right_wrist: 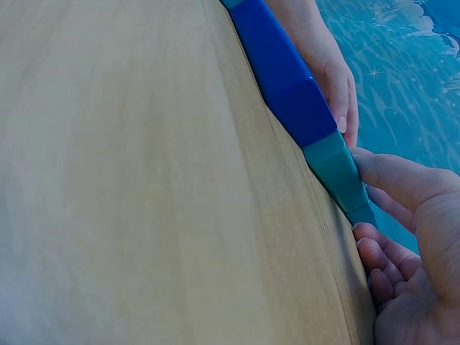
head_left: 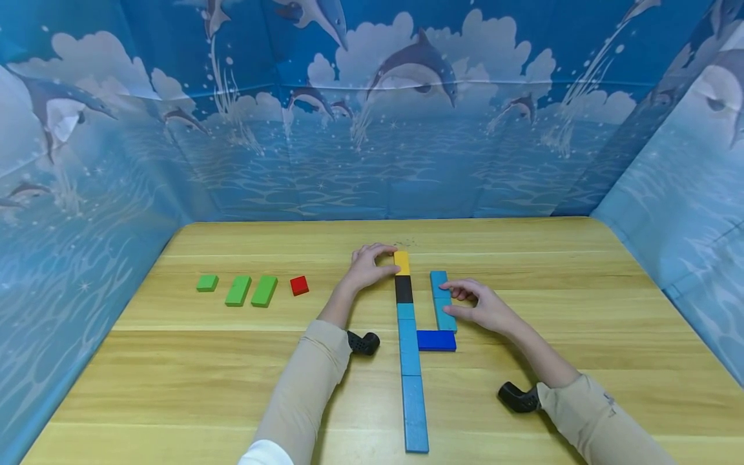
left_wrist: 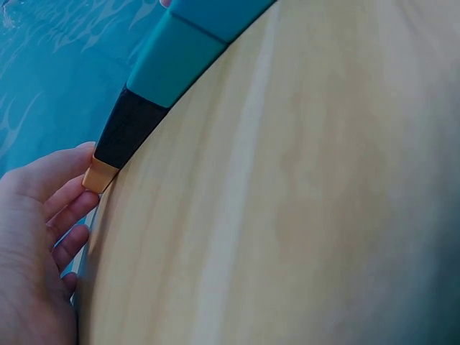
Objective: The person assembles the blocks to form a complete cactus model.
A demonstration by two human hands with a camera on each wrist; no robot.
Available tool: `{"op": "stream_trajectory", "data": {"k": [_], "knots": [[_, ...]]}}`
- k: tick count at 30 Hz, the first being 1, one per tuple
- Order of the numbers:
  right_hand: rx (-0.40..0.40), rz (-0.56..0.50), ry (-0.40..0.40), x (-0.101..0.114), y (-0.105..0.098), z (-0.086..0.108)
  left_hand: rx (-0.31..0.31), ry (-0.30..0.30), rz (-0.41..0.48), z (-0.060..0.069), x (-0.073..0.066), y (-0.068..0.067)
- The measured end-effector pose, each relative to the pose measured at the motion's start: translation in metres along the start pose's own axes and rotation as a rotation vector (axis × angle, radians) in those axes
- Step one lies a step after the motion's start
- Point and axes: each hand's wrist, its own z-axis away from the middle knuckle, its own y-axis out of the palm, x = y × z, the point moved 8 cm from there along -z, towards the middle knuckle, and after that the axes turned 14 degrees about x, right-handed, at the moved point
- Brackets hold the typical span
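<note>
My left hand (head_left: 367, 267) pinches the yellow block (head_left: 402, 262) at the far end of a straight column, thumb and fingertips showing on the orange-looking block (left_wrist: 100, 175) in the left wrist view. A black block (head_left: 403, 289) adjoins it, followed by several light blue blocks (head_left: 409, 347) towards me. Right of the column, my right hand (head_left: 485, 310) has its thumb and a finger on two light blue blocks (head_left: 438, 284) placed end to end. A dark blue block (head_left: 436, 340) lies crosswise between them and the column. In the right wrist view, the thumb touches a teal block (right_wrist: 336, 171).
To the left on the wooden table (head_left: 192, 381) lie a small green block (head_left: 206, 283), two longer green blocks (head_left: 237, 291) and a red block (head_left: 299, 285). A dolphin-printed cloth (head_left: 325, 174) stands behind and at both sides. Black devices (head_left: 364, 343) project from both wrists.
</note>
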Motion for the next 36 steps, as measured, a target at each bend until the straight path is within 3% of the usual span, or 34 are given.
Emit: {"op": "stream_trajectory", "data": {"k": [3, 6, 11, 19, 29, 36], "knots": [[0.001, -0.003, 0.002, -0.001, 0.0, 0.0, -0.007, 0.005, 0.008, 0.0, 0.0, -0.001], [0.004, -0.007, 0.001, -0.001, 0.001, -0.001, -0.024, 0.022, 0.075, 0.003, 0.0, -0.004], [0.009, -0.012, 0.002, 0.0, 0.0, -0.001, -0.086, 0.064, 0.199, 0.015, -0.001, -0.02], [0.009, -0.019, 0.009, 0.0, -0.001, -0.001, -0.188, 0.095, 0.104, 0.063, -0.001, -0.056], [0.005, -0.014, 0.005, -0.001, -0.002, -0.001, -0.246, -0.013, 0.032, 0.124, 0.029, -0.086], [0.002, -0.011, 0.001, -0.002, -0.002, -0.001, -0.277, -0.04, -0.026, 0.152, 0.048, -0.096]]}}
